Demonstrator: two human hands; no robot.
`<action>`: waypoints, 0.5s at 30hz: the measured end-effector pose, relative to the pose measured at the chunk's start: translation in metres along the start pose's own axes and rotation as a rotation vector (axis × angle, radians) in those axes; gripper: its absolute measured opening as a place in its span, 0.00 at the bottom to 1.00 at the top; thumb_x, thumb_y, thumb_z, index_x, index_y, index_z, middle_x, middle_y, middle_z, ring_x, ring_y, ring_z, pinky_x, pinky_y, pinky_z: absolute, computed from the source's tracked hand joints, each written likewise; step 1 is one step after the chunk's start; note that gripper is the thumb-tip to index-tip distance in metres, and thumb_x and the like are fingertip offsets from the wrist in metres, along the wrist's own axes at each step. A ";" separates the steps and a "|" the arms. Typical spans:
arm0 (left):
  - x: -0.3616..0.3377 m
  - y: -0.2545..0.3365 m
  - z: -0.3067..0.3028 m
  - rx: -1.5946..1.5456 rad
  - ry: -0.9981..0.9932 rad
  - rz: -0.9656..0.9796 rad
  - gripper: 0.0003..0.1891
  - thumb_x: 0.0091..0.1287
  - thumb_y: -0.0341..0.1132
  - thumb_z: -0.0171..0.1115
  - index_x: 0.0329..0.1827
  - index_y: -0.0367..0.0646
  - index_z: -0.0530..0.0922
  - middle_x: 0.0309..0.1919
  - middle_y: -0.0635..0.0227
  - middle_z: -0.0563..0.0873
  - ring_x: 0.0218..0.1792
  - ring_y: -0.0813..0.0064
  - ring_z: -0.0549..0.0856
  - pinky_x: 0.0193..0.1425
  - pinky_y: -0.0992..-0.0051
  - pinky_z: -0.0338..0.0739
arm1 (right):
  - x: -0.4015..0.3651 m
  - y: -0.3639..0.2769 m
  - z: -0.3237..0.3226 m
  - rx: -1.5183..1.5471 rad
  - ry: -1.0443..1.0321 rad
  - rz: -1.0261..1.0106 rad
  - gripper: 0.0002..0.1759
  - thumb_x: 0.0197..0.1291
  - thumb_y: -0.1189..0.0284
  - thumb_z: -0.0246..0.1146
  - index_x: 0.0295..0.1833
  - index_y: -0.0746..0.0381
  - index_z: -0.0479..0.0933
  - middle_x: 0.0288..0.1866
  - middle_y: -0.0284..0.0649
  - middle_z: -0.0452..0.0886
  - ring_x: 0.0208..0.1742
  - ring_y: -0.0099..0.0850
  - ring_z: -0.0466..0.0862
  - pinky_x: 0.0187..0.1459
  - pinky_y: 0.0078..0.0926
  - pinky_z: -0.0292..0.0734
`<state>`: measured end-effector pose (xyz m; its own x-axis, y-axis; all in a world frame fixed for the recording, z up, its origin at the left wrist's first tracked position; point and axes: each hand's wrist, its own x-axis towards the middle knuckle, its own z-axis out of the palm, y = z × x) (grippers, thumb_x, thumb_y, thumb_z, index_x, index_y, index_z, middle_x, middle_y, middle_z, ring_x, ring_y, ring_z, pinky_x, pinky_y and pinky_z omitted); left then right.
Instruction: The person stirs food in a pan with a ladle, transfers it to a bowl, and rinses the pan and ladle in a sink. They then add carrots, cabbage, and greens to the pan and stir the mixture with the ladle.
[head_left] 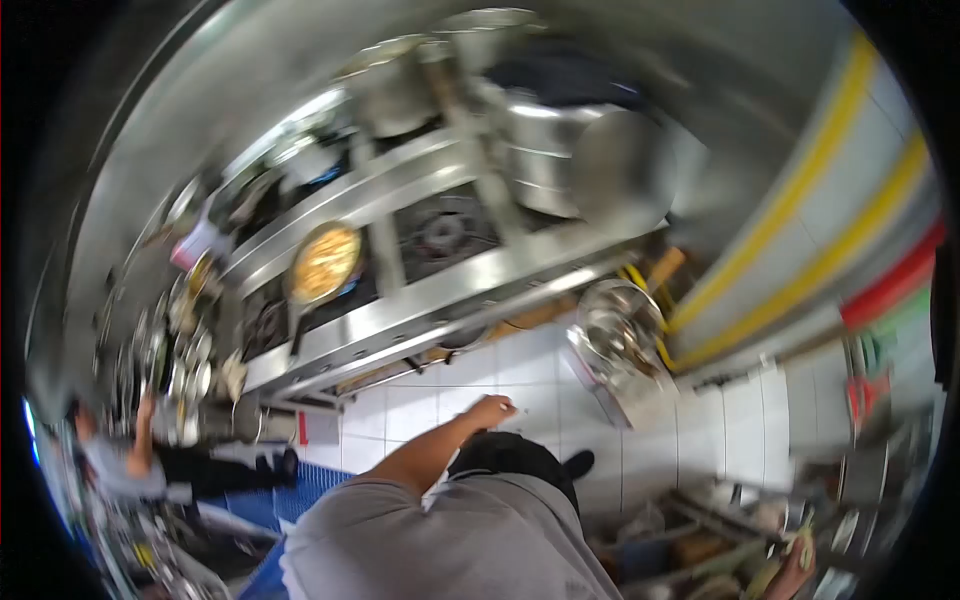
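Observation:
My left hand [490,410] is in front of my body over the white tiled floor, its fingers curled; what they hold, if anything, is too small to make out. At the lower right edge, my right hand [795,572] is closed on a blurred pale yellow-green thing above a cluttered shelf unit [690,515]. On the stove [425,295] ahead, a pan [325,262] of yellowish food sits over a blue flame, its handle pointing toward me. An unlit burner [443,233] lies to its right.
Large steel pots [540,150] stand at the back of the stove. A steel bowl [615,315] with utensils is beside its right end. At the left, another person [125,465] stands by hanging pans, near a blue floor mat [320,485]. Yellow-striped curved surfaces rise at the right.

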<state>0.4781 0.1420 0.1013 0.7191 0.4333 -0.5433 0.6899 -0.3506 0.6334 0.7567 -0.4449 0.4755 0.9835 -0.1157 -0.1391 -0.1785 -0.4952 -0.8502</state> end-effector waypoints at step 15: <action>-0.226 -0.418 -0.092 -0.610 0.649 -0.716 0.22 0.65 0.53 0.63 0.43 0.40 0.85 0.25 0.58 0.89 0.33 0.63 0.91 0.45 0.67 0.84 | -0.347 -0.309 0.766 0.206 -1.426 -0.449 0.18 0.64 0.71 0.69 0.56 0.69 0.80 0.45 0.39 0.86 0.39 0.24 0.84 0.41 0.22 0.85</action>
<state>0.0189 0.2672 0.0099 -0.1238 0.7806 -0.6126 0.6408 0.5343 0.5513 0.4931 0.4076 0.3980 0.1793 0.9770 -0.1154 0.0244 -0.1217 -0.9923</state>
